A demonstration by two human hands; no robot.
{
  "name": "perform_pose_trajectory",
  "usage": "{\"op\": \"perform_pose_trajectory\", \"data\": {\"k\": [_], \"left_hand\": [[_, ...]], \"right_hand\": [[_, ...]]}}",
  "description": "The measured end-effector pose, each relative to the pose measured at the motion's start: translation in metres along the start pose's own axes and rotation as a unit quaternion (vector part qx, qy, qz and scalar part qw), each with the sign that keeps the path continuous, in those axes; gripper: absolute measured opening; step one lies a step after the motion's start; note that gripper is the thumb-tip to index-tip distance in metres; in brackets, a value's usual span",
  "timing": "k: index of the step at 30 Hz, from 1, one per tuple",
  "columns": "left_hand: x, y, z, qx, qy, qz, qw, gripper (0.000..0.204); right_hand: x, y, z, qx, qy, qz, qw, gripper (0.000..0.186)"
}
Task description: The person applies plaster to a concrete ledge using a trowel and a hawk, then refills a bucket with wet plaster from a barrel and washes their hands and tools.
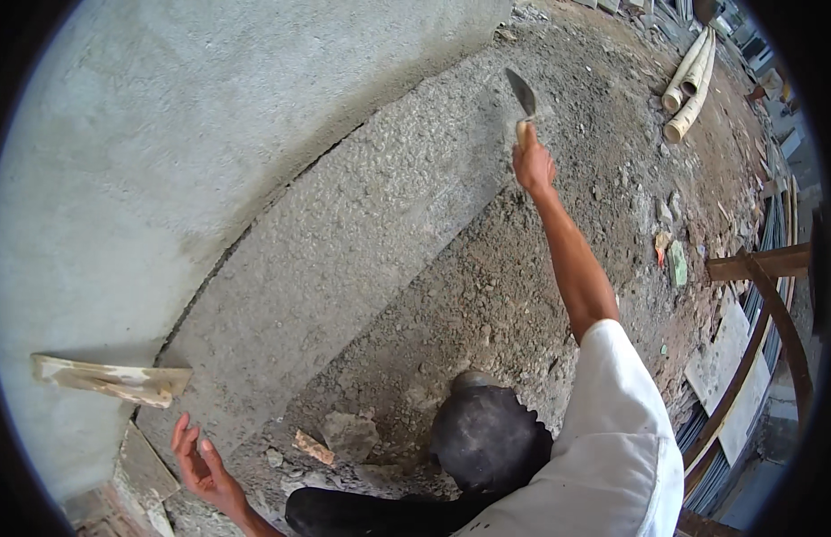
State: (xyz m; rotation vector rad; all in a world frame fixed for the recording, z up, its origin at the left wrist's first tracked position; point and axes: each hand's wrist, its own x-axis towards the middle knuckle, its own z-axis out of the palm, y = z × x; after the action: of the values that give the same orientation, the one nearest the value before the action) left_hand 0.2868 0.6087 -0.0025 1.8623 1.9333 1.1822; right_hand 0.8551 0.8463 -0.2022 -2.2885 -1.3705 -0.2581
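Observation:
With my right arm stretched far ahead, my right hand (534,165) is closed around the handle of a trowel (523,92). Its metal blade points away, over the far end of a strip of wet grey mortar (326,228) that runs along the foot of the wall. My left hand (203,467) is at the lower left, fingers spread and curled, with nothing in it. Just beyond those fingers a mortar-smeared wooden float (116,378) rests by the wall at the strip's near end.
A plastered grey wall (183,116) rises at left. Loose soil and rubble (487,309) border the strip. A broken stone (350,435) and a brick piece (313,447) lie near my leg. Pale pipes (693,80) lie far right; a wooden beam (760,264) and metal rods stand at right.

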Motion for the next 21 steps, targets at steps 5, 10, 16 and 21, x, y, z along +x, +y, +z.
{"op": "perform_pose_trajectory", "data": {"k": [5,10,16,21], "left_hand": [[-0.018,-0.012,-0.007,-0.044,0.061,-0.089,0.993,0.016],[-0.007,-0.002,-0.015,-0.013,0.029,-0.026,0.999,0.013],[-0.022,0.013,-0.061,0.008,0.133,-0.063,0.989,0.012],[-0.026,0.017,0.003,-0.187,0.026,-0.014,0.982,0.006]], "right_hand": [[-0.054,-0.062,0.006,0.048,-0.121,-0.126,0.983,0.037],[-0.214,-0.132,-0.054,0.218,-0.350,-0.281,0.866,0.057],[-0.081,-0.155,0.006,0.140,-0.131,-0.167,0.967,0.060],[-0.266,-0.188,-0.006,0.177,-0.300,-0.327,0.878,0.070]]}}
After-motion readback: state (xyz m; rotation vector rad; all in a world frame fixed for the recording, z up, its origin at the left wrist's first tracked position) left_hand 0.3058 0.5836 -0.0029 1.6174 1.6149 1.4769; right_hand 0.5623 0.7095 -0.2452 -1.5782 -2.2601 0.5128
